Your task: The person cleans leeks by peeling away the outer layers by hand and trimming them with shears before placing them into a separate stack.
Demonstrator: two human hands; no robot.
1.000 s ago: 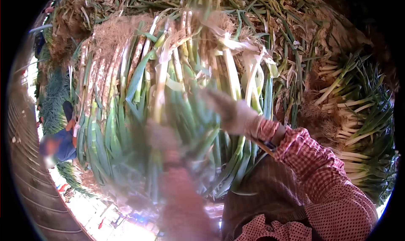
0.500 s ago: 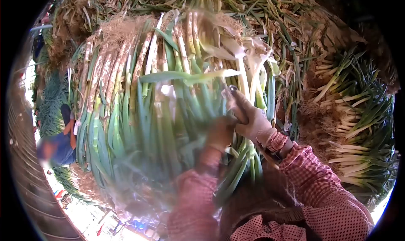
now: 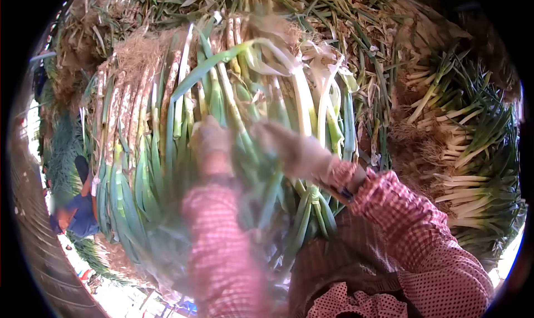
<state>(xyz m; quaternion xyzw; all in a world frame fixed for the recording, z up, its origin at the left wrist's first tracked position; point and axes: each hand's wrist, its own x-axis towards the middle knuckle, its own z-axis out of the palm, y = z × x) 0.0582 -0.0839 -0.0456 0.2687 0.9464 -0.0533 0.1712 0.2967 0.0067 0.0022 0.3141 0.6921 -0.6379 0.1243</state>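
Note:
A thick row of green onions (image 3: 123, 193) lies in front of me, roots away from me and green leaves toward me. My left hand (image 3: 212, 143) is over the middle of the row, blurred, its fingers among the stalks. To its right, my gloved right hand (image 3: 297, 150) points leftward over the leaves, also smeared by motion. Whether either hand grips a stalk does not show. Just beyond the right hand stand peeled white stalks (image 3: 303, 101) with loose pale skins. A long bent green leaf (image 3: 208, 67) arches across the row above my left hand.
More green onions (image 3: 467, 156) are stacked at the right, their white ends facing left. Loose leaves and peelings (image 3: 356, 17) cover the far side. Part of another person in blue clothing (image 3: 83, 215) shows at the left, beside a ribbed curved surface (image 3: 33, 206).
My left hand has moved left and away from me, apart from the right hand. The right hand has shifted slightly left. The long leaf, earlier lying nearly level, now arches upward.

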